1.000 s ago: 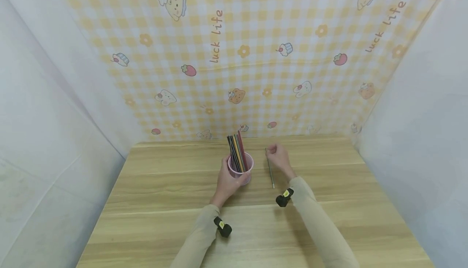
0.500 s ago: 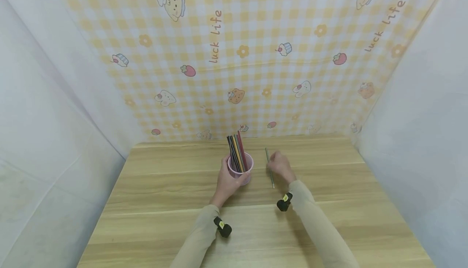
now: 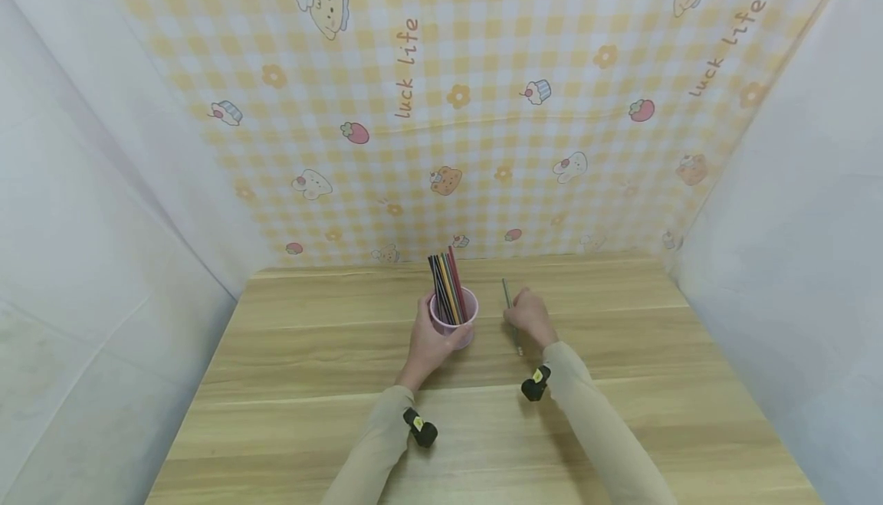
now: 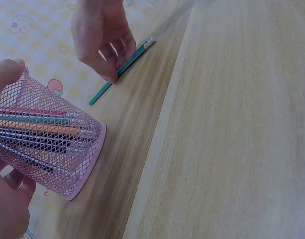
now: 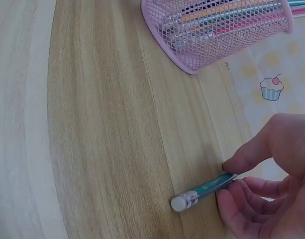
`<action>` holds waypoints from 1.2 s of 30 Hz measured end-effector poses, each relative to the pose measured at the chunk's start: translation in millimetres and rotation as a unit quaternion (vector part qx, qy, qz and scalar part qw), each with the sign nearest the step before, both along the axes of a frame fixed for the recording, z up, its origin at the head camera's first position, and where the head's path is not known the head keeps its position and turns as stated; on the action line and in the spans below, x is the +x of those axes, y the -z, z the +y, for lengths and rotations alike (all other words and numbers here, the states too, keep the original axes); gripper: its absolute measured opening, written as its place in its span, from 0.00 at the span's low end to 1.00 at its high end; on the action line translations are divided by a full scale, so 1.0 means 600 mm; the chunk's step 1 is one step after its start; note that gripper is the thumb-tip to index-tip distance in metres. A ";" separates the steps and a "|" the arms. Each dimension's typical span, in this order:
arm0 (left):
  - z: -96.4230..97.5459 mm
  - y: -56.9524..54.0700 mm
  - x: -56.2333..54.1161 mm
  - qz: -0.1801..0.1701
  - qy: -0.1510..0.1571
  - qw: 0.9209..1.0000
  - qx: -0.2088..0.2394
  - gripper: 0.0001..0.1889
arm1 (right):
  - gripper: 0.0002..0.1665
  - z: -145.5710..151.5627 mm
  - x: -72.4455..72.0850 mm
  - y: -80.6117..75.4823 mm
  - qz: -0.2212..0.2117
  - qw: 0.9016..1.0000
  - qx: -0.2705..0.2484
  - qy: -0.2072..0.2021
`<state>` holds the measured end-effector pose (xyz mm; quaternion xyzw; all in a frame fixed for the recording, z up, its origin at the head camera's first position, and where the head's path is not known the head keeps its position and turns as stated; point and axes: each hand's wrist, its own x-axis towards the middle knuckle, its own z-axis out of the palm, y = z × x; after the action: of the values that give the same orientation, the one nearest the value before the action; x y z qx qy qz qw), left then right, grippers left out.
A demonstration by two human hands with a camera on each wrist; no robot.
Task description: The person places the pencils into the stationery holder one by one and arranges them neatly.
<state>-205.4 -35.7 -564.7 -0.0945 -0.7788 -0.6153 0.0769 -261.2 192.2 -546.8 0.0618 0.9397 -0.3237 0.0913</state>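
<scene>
A pink mesh pencil cup (image 3: 470, 303) stands on the wooden table, with several pencils (image 3: 444, 283) in black, yellow, green and red leaning in it. My left hand (image 3: 429, 342) grips the cup round its side, thumb at the front. To the right of the cup, my right hand (image 3: 531, 315) pinches a green pencil (image 5: 212, 185) about its middle between thumb and fingers. The pencil's white eraser (image 5: 179, 203) points toward the table's near side. In the left wrist view the green pencil (image 4: 130, 63) lies close over the tabletop.
The wooden table (image 3: 310, 352) reaches back to a yellow checked cloth (image 3: 386, 160) with cartoon prints. White sheets (image 3: 90, 260) hang at both sides. A black wrist camera (image 3: 421, 430) is strapped on each sleeve.
My right hand has slid from the pencil's far end nearer to its middle and now pinches it. The pencil has shifted slightly right. My left hand and the cup have stayed put.
</scene>
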 end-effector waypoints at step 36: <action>-0.001 0.004 -0.002 0.002 0.000 1.000 0.012 0.52 | 0.26 -0.001 -0.006 -0.080 0.062 0.975 -0.214 -0.024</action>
<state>-206.5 -36.4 -567.1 -0.0946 -0.7710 -0.6248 0.0792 -265.0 191.8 -498.5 -0.0017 0.8534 -0.5186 0.0520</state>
